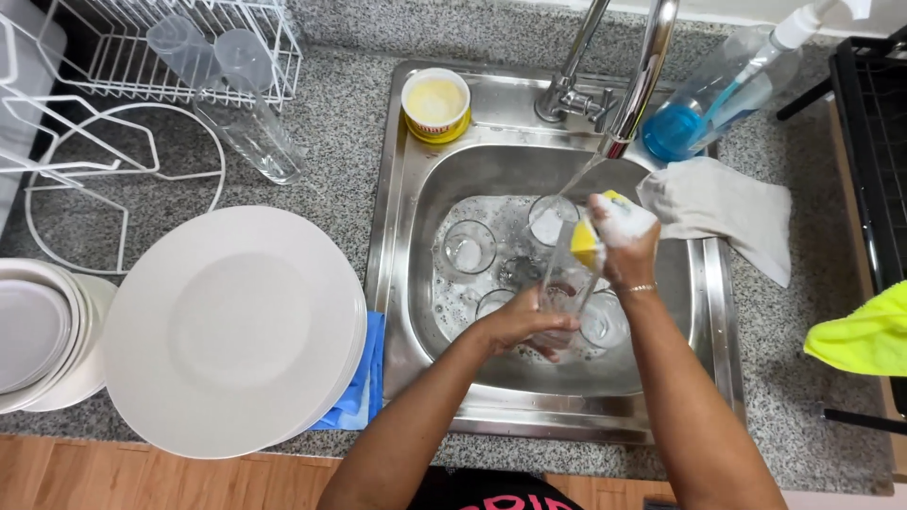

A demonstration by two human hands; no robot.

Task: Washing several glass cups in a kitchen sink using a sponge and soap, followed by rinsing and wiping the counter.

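Over the steel sink (pixel 416 189), my left hand (pixel 520 321) grips the base of a tall clear glass (pixel 564 269) that tilts up to the right. My right hand (pixel 624 241), covered in suds, holds a yellow sponge (pixel 586 241) against the glass's upper end. Water runs from the tap (pixel 642 76) onto the sponge and hand. Several other clear glasses (pixel 470 247) stand in the soapy sink below.
A stack of white plates (pixel 236 331) rests on the granite counter to the left, over a blue cloth (pixel 364 392), with smaller plates (pixel 38 331) beside it. A white wire rack (pixel 170 47) holds glasses behind. A yellow soap tub (pixel 436 102), spray bottle (pixel 727 85) and beige cloth (pixel 723 212) ring the sink.
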